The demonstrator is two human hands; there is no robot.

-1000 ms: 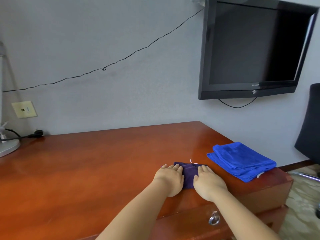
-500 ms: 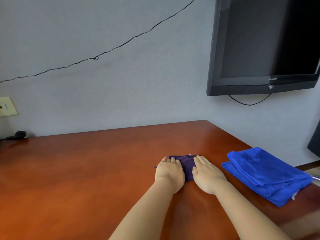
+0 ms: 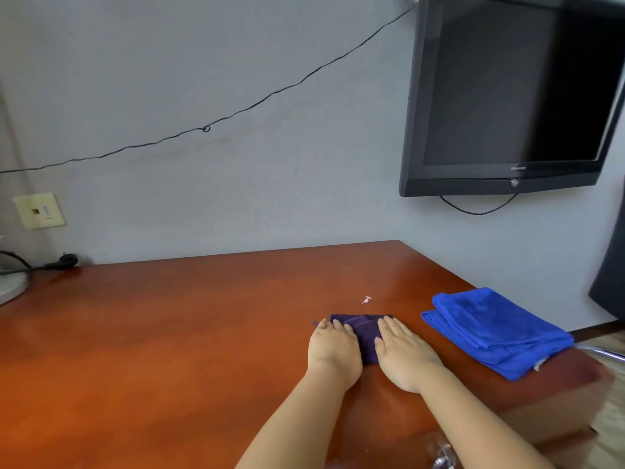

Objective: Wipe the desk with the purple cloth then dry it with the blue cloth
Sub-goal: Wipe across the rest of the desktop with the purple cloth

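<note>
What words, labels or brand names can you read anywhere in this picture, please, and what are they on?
None can be read.
Television: a small brand mark on the lower bezel, too small and blurred to read.
Wall plate: small markings, too blurred to read.
Purple cloth, blue cloth and desk: no text visible.

It looked like a plain bedroom or hotel room — a polished reddish wooden desk (image 3: 169, 333) stood against a bare grey wall (image 3: 203, 198). Above and to the right of the hands (image 3: 368, 350) a dark flat television (image 3: 507, 96) was mounted on that wall, its cable (image 3: 236, 111) strung loosely leftward. Far left of the hands sat a cream wall socket (image 3: 39, 211) and a plug (image 3: 64, 260) at the desk's back edge — to the far right, part of a dark chair (image 3: 608, 282).
</note>
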